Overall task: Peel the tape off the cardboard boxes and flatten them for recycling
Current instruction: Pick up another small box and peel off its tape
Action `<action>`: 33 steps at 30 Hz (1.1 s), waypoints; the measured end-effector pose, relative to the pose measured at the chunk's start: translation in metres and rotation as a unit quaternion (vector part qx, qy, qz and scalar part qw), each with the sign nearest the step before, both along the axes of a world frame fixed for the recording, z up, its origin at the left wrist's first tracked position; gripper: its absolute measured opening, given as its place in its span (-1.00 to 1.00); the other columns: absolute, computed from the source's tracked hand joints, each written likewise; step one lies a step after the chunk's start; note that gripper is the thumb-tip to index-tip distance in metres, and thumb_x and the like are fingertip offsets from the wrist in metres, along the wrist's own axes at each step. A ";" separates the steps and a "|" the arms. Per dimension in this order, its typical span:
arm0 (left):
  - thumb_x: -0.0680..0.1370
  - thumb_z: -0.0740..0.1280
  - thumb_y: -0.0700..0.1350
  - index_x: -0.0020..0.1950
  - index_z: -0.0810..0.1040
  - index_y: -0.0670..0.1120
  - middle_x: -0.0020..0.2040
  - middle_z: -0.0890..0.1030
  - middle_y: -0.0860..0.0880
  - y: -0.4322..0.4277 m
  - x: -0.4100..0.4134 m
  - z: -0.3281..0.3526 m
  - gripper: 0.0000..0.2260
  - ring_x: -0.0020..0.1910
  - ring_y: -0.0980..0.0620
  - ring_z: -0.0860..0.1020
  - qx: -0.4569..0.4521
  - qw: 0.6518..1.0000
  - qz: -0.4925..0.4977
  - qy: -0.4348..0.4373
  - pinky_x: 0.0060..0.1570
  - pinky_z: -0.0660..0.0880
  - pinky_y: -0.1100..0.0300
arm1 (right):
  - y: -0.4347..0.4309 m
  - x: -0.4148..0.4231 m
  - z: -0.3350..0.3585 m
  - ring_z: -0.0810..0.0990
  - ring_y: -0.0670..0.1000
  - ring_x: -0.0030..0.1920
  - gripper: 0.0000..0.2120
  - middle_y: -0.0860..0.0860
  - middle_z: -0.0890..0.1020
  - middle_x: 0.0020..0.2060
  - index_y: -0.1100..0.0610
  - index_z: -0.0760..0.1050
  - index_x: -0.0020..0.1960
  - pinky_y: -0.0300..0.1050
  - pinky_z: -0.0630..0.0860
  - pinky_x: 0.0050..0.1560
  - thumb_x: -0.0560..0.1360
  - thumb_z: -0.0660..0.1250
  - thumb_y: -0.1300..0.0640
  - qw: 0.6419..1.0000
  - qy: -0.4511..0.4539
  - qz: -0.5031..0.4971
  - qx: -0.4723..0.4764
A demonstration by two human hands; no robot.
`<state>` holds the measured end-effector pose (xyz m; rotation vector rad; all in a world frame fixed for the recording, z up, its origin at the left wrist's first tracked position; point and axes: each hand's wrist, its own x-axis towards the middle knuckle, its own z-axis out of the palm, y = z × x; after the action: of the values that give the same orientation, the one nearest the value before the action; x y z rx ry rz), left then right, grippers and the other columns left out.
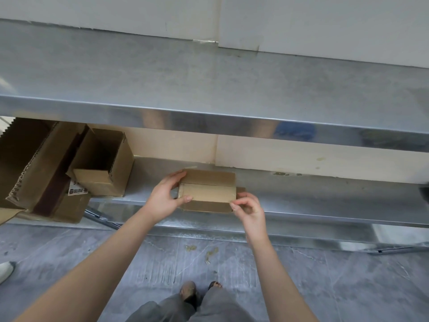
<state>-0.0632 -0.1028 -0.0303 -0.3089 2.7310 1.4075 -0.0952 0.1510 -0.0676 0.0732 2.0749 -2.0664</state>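
Cardboard box point(209, 176), small, rectangular, glossy tape point(184, 192) along seam, between hands point(162, 198) point(249, 211)

White sticker point(78, 190) on big cardboard box point(67, 209), print too small to read

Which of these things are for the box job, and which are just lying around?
For the job: small taped box, gripped by the left hand; its tape, pinched at the end by the right hand; open boxes waiting on the left.
Just lying about: steel table top, lower shelf, scraps on the floor, white shoe.
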 end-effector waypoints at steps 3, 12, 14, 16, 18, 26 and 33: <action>0.42 0.51 -0.02 0.49 0.30 0.02 0.42 0.36 0.02 0.000 -0.001 0.000 -0.31 0.34 0.08 0.39 0.010 1.000 0.004 -0.007 0.34 0.28 0.24 | 0.007 -0.003 0.004 0.58 0.00 0.02 -0.89 0.01 0.60 -0.05 0.20 0.56 -0.14 0.11 0.62 0.08 0.52 0.35 0.36 0.990 -0.105 -0.015 -0.096; 0.40 0.54 -0.02 0.48 0.30 0.03 0.38 0.37 -0.01 0.000 -0.006 0.001 -0.29 0.32 0.02 0.42 0.010 1.000 0.014 -0.018 0.35 0.35 0.11 | -0.010 -0.019 0.008 0.57 0.06 0.00 -0.84 0.13 0.58 -0.09 0.18 0.45 -0.02 -0.04 0.68 -0.12 0.50 0.40 0.34 0.942 -0.241 -0.160 -0.168; 0.40 0.54 -0.04 0.48 0.31 0.00 0.37 0.38 -0.02 0.001 -0.005 0.000 -0.29 0.33 0.00 0.41 0.007 1.000 0.015 -0.009 0.36 0.34 0.09 | -0.015 -0.011 0.010 0.60 0.08 -0.04 -0.92 0.12 0.61 -0.15 0.23 0.52 -0.08 -0.12 0.67 -0.14 0.50 0.40 0.36 0.958 -0.189 -0.178 -0.121; 0.40 0.54 -0.04 0.48 0.31 -0.01 0.37 0.38 -0.03 0.003 -0.003 0.000 -0.29 0.34 -0.01 0.41 0.011 1.000 0.020 -0.002 0.36 0.32 0.12 | -0.018 -0.001 0.010 0.63 0.09 -0.03 -0.91 0.13 0.64 -0.13 0.20 0.59 -0.08 -0.19 0.65 -0.10 0.52 0.36 0.36 0.973 -0.129 -0.171 -0.084; 0.40 0.54 -0.03 0.48 0.30 0.01 0.38 0.38 -0.02 0.003 -0.002 0.000 -0.28 0.34 0.01 0.40 0.015 1.000 0.022 0.002 0.34 0.32 0.16 | -0.014 0.005 0.008 0.64 0.09 0.04 -0.87 0.10 0.64 -0.03 0.16 0.61 0.00 -0.22 0.62 -0.03 0.56 0.32 0.32 0.983 -0.105 -0.136 -0.073; 0.40 0.53 -0.01 0.52 0.22 0.04 0.46 0.25 0.03 -0.004 -0.008 0.007 -0.23 0.29 0.18 0.28 0.023 0.999 -0.023 -0.020 0.30 0.20 0.27 | 0.008 -0.003 0.004 0.64 -0.14 -0.03 -0.80 -0.07 0.61 0.07 -0.03 0.67 -0.05 -0.22 0.53 0.10 0.42 0.51 0.24 0.991 0.029 -0.027 0.125; 0.38 0.55 -0.01 0.50 0.24 0.02 0.45 0.29 0.03 -0.007 -0.015 0.007 -0.23 0.30 0.15 0.32 0.039 0.998 -0.030 -0.032 0.28 0.27 0.23 | 0.010 -0.022 0.009 0.64 0.07 -0.06 -0.92 0.08 0.65 -0.19 0.22 0.60 -0.09 -0.13 0.64 -0.05 0.51 0.37 0.36 0.997 -0.072 -0.016 0.018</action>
<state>-0.0778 -0.1102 -0.0230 -0.2617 2.6060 1.4576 -0.1167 0.1613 -0.0588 0.2549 2.0369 -1.9776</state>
